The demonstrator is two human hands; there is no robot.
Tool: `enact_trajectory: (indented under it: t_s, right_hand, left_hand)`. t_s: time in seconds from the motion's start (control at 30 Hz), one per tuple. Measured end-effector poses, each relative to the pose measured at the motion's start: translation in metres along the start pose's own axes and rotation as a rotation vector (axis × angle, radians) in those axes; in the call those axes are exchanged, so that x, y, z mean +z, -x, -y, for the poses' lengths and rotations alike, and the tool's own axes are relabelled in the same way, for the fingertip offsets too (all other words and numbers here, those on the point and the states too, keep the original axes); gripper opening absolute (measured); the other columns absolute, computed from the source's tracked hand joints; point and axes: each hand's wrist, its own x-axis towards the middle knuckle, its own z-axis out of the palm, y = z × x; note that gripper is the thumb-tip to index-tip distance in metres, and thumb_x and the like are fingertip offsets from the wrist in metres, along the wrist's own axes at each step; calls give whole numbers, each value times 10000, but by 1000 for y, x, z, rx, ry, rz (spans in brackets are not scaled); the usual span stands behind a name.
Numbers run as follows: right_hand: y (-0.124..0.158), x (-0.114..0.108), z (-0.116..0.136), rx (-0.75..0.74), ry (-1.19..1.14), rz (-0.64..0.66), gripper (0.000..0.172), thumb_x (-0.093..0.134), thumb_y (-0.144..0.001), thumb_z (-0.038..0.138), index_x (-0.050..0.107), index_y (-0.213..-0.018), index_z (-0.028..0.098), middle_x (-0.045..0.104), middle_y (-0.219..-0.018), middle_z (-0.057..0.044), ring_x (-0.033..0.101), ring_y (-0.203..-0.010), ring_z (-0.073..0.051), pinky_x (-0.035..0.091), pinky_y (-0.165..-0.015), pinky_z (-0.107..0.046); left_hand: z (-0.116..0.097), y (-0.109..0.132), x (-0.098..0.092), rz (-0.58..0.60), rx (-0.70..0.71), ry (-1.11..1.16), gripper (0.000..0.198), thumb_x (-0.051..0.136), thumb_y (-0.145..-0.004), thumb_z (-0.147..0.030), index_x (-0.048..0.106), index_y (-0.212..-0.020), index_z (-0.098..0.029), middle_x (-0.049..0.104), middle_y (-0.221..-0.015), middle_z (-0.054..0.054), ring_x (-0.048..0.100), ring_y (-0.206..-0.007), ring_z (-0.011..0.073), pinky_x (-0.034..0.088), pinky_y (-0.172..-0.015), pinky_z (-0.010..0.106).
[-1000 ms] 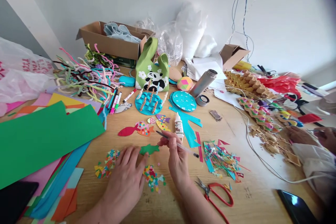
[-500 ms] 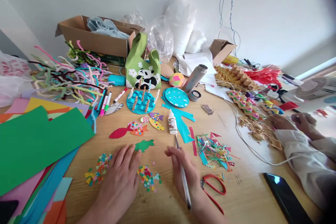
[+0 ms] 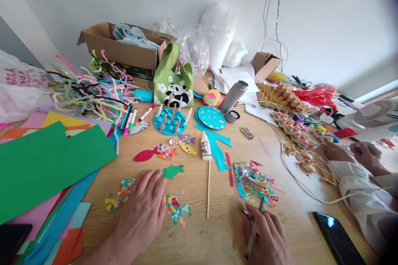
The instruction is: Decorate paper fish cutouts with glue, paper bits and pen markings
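Observation:
My left hand [image 3: 141, 213] lies flat and open on the wooden table [image 3: 199, 240], between two heaps of coloured paper bits [image 3: 120, 194], fingertips just short of a green paper fish [image 3: 172, 171]. My right hand [image 3: 267, 236] rests at the front edge over the scissors [image 3: 245, 211], whose blades poke out by its fingers. Its fingers are curled, and a thin grey pen-like tool [image 3: 253, 236] runs between them. A thin wooden stick [image 3: 208, 190] lies loose below the small glue bottle [image 3: 205, 149].
Coloured paper sheets [image 3: 46, 161] stack at the left, pipe cleaners [image 3: 90, 91] behind. Paper fish, blue discs, a panda bag [image 3: 172, 83], a flask [image 3: 233, 96] and boxes fill the middle. Another person's hands [image 3: 357, 153] work at the right; a phone [image 3: 337, 238] lies near them.
My right hand has moved right and toward me, from beside the green fish to over the scissors. A thin stick now lies on the table. The left hand stays put.

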Motion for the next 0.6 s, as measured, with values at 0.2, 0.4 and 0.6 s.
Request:
enact_trajectory:
  t_s: [0.2, 0.4, 0.6]
  right_hand:
    - [-79, 12, 69, 346, -709, 23, 246, 451, -1030, 318, 582, -1226, 249, 711, -903, -50, 687, -791, -195, 544, -703, -320]
    - [-124, 69, 141, 597, -1484, 237, 374, 540, -957, 536, 600, -1119, 204, 674, -709, -19, 624, -604, -165, 511, -567, -283]
    - [-111, 90, 147, 616, -1490, 350, 409, 602, -904, 567, 663, -1010, 177, 528, -590, 33, 457, -469, -108, 354, -422, -226]
  left_hand:
    - [0, 2, 2, -6, 14, -25, 342, 464, -896, -197, 599, -1201, -119, 623, -1297, 155, 520, -1228, 314, 454, -1036, 507]
    - [0, 6, 3, 32, 32, -47, 411, 507, -865, -214, 585, -1264, -155, 577, -1371, 142, 467, -1309, 335, 422, -1076, 530]
    - [-1, 7, 1, 55, 20, -61, 497, 527, -856, -225, 541, -1352, -206, 538, -1404, 128, 433, -1332, 340, 419, -1072, 548]
